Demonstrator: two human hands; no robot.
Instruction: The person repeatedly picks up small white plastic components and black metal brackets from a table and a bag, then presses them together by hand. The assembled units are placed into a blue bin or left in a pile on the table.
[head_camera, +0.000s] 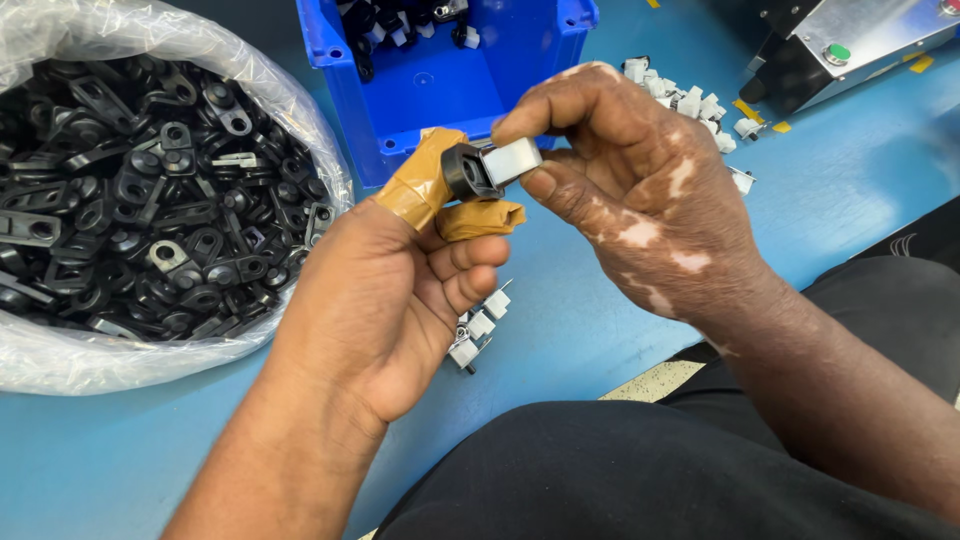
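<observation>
Left hand (390, 290) is rising from lower left, palm inward, thumb and forefinger wrapped in tan tape and pinching together. Right hand (630, 190) is reaching in from the right, fingers (560, 105) curling, thumb opposing, meeting the left fingertips.

We noted a blue table (600, 330) under everything. At its left sat a clear plastic bag (60, 350), mouth open, heaped with black plastic lugs (130, 200), each with a round eye at one end. Beyond it stood a blue bin (440, 90), its floor mostly bare, a few black-and-white assembled pieces (400, 25) gathered against the far wall. To the right of the bin we saw a loose scatter of small white clips (690, 100) on the table. A few more white clips (480, 330) lay nearer, close to the table's front edge. At far right stood a metal machine housing (870, 35) with a green button (838, 52).
</observation>
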